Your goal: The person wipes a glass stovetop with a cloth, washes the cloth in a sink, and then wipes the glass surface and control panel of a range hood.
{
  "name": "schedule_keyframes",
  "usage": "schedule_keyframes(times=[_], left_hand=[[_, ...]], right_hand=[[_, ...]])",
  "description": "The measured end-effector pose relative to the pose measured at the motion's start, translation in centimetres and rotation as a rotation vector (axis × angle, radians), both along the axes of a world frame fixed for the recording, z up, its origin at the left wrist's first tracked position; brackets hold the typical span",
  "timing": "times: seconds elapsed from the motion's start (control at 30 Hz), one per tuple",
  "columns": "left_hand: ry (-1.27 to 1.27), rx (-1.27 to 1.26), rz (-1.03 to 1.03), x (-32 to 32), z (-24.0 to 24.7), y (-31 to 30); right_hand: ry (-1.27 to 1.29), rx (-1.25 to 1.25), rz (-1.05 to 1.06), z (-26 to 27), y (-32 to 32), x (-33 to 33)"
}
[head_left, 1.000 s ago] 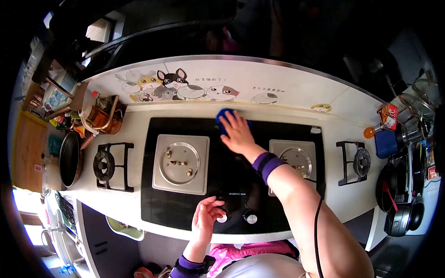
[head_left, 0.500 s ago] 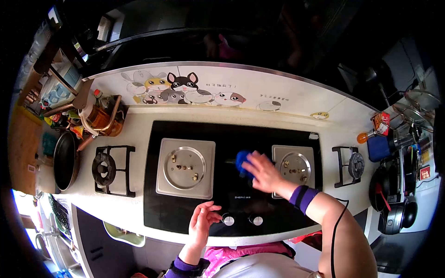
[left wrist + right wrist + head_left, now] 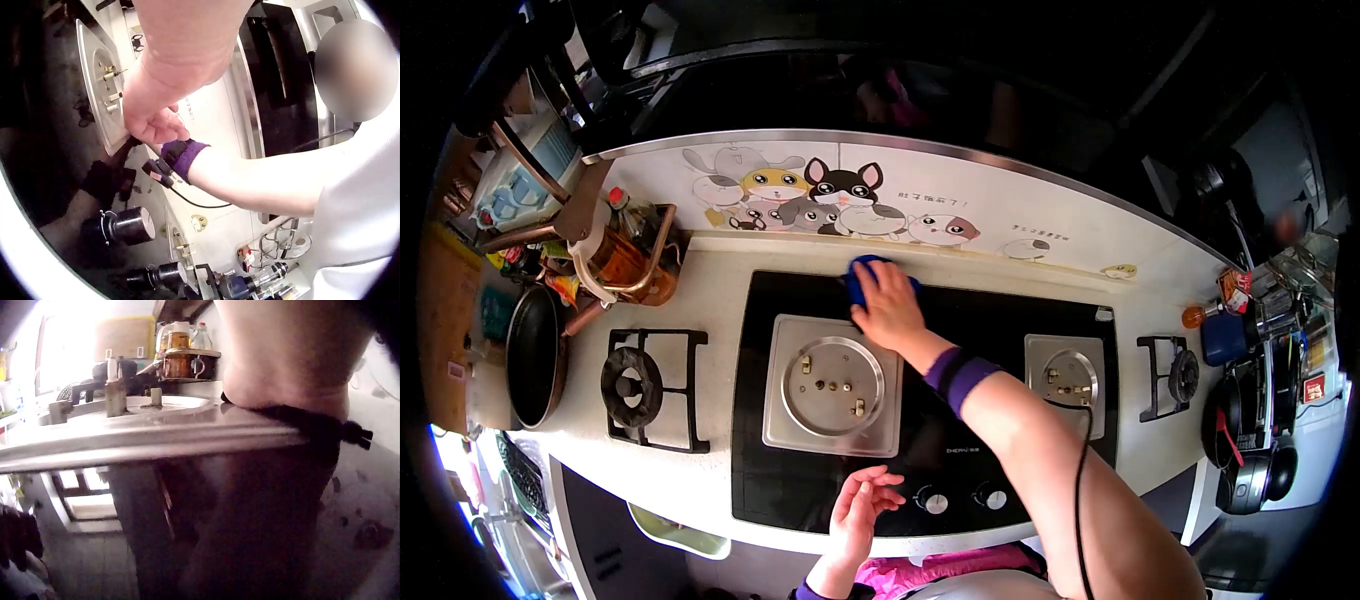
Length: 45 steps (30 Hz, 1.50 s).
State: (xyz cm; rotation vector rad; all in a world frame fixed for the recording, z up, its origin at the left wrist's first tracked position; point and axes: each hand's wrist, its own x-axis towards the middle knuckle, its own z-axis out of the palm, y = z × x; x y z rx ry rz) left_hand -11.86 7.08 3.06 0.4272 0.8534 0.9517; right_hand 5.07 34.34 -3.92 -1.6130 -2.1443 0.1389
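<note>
My right hand (image 3: 890,305) presses a blue cloth (image 3: 858,285) flat at the back edge of the black glass cooktop (image 3: 970,320), with the fingers stretched over it. Just in front of that hand lies the left square steel burner plate (image 3: 778,425), its ring and brass burner parts bare. In the right wrist view the cloth is hidden; the burner plate (image 3: 156,434) rises beside the hand. Over the cooktop's front edge hovers my left hand (image 3: 865,510), holding nothing, its fingers loosely bent beside the left control knob (image 3: 932,499).
A pan support with burner cap (image 3: 698,390) lies on the left counter, another (image 3: 1160,378) on the right. At the left stand a frying pan (image 3: 535,360) and a rack of bottles (image 3: 645,285). A tiled wall (image 3: 990,215) closes the back. A black cable (image 3: 1080,500) hangs along my right arm.
My right hand slid the blue cloth from the cooktop's back edge forward to its middle, then back and left to the rear edge. The left hand stays near the knobs.
</note>
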Motion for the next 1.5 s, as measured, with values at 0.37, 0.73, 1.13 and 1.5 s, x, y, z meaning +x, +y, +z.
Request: schedule_keyframes(times=[0.37,0.73,1.13,1.5], left_hand=[[0.024,0.051,0.029,-1.9,-0.6,2.1],[-0.045,0.0,-0.201,2.7,-1.1,1.4],[0.096,-0.026,-0.299,8.8,0.8,1.7],[0.05,-0.059,-0.538,19.7,1.6,-0.1]], right_hand=[[0.156,0.077,0.332,-1.3,6.1,-7.3],[-0.164,-0.107,-0.246,2.3,-6.0,23.1],[-0.256,0.397,0.154,3.5,0.4,17.9],[-0.232,0.231,-0.699,3.4,-12.9,50.5]])
